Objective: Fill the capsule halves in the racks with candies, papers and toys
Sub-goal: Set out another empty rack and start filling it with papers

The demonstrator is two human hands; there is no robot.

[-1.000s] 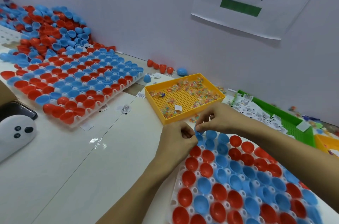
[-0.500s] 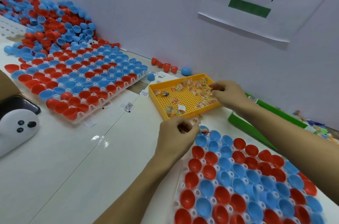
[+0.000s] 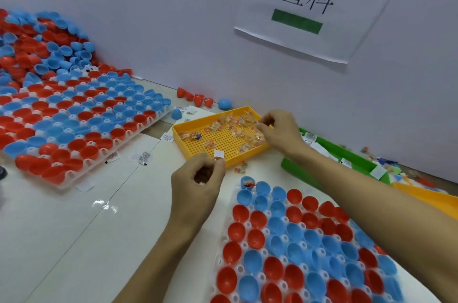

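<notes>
A white rack (image 3: 224, 243) of red and blue capsule halves lies near me at the lower right; its far corner blue half (image 3: 248, 182) holds a small red and blue toy. Beyond it stands a yellow tray (image 3: 182, 137) scattered with clear-wrapped candies. My right hand (image 3: 278, 130) is over the tray's right end, its fingertips pinching a candy packet. My left hand (image 3: 198, 185) hovers beside the rack's far corner with fingers curled around something small that I cannot make out.
A second rack (image 3: 74, 126) of capsule halves lies at the left, with a heap of loose halves (image 3: 37, 39) behind it. A green tray (image 3: 347, 153) of paper slips sits right of the yellow one. Paper slips (image 3: 145, 157) and loose capsules (image 3: 198, 99) litter the table.
My right hand went from the rack's corner to the yellow tray and now picks among the candies. My left hand stayed by the rack corner.
</notes>
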